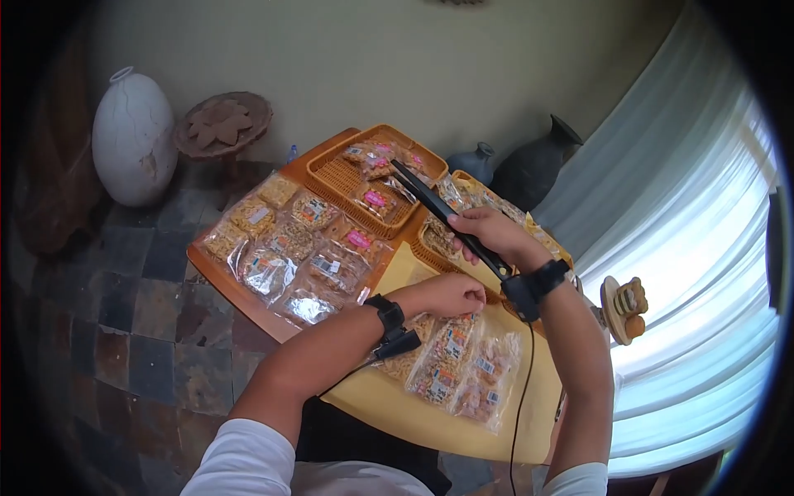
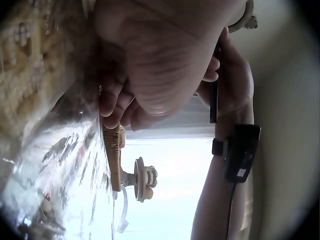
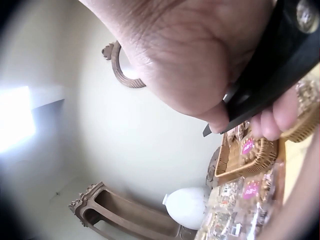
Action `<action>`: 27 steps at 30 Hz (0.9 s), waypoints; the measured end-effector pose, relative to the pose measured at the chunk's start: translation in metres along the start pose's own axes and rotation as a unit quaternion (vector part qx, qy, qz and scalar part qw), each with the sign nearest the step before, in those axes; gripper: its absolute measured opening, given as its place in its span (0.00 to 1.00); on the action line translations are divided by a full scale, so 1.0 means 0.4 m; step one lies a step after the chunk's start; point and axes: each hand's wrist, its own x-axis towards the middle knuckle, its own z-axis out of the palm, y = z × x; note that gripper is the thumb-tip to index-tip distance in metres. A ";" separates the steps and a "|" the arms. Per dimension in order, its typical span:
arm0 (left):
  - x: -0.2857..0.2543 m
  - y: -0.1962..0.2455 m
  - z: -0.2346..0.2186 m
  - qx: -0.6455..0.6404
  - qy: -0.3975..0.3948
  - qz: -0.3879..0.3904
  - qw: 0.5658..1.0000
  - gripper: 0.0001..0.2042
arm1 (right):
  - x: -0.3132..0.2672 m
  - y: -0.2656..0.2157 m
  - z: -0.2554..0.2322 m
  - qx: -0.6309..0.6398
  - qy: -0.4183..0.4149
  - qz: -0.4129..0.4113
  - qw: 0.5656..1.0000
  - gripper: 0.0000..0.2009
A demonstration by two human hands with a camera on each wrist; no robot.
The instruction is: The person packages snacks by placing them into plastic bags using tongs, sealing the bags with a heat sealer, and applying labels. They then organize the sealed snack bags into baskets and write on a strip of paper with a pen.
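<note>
My right hand (image 1: 495, 236) grips a long, slim black tool (image 1: 434, 202) that points up and left over the large wicker basket. In the right wrist view, its fingers wrap the tool's dark handle (image 3: 272, 75). My left hand (image 1: 447, 294) hovers low over the packs at the near side, its fingers loosely curled with nothing seen in them. Below it, clear bags of snacks (image 1: 442, 360) lie on yellow paper (image 1: 397, 412). From the left wrist, shiny plastic wrap (image 2: 65, 150) shows close beside the fingertips.
The wicker basket (image 1: 327, 175) holds pink-labelled snack packs. Rows of bagged snacks (image 1: 289, 240) cover the wooden table's left side (image 1: 236, 289). Smaller baskets (image 1: 430, 252) stand at the right. Around are a white vase (image 1: 132, 140), dark jars (image 1: 529, 169) and a sheer curtain (image 1: 686, 248).
</note>
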 end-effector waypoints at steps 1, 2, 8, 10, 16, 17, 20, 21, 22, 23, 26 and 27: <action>0.001 -0.003 0.001 0.000 0.009 0.004 1.000 0.12 | 0.056 -0.008 0.012 0.001 -0.008 0.004 1.000 0.16; 0.001 -0.005 -0.001 0.015 0.015 0.020 1.000 0.12 | 0.106 -0.019 0.023 -0.008 -0.013 0.000 1.000 0.16; 0.010 -0.013 0.008 0.031 0.025 0.020 0.999 0.13 | 0.298 -0.079 0.079 0.031 0.042 0.099 0.994 0.17; 0.021 -0.045 0.026 0.022 0.047 0.046 0.998 0.13 | 0.358 -0.080 0.089 0.045 0.028 0.093 0.994 0.16; -0.011 -0.007 0.009 0.087 0.072 0.046 0.993 0.13 | 0.487 -0.083 0.111 0.084 0.002 0.081 0.993 0.13; 0.007 -0.039 0.025 0.101 0.099 0.075 0.987 0.13 | 0.496 -0.085 0.118 0.106 -0.010 0.092 0.990 0.12; 0.014 -0.043 0.019 0.137 0.092 0.131 0.978 0.15 | 0.530 -0.066 0.126 0.136 -0.024 0.096 0.986 0.10; -0.003 -0.013 0.007 0.138 0.067 0.116 0.981 0.16 | 0.533 -0.059 0.132 0.143 -0.031 0.093 0.985 0.09; 0.008 -0.029 0.014 0.138 0.071 0.118 0.981 0.16 | 0.527 -0.059 0.141 0.141 -0.020 0.086 0.986 0.08; 0.032 -0.069 0.034 0.155 0.109 0.173 0.966 0.16 | 0.520 -0.056 0.145 0.138 -0.020 0.086 0.986 0.08; 0.079 -0.153 0.061 0.171 0.135 0.224 0.950 0.17 | 0.493 -0.045 0.145 0.148 -0.005 0.087 0.985 0.08; 0.091 -0.170 0.068 0.171 0.125 0.219 0.952 0.17 | 0.481 -0.042 0.144 0.140 -0.008 0.082 0.987 0.08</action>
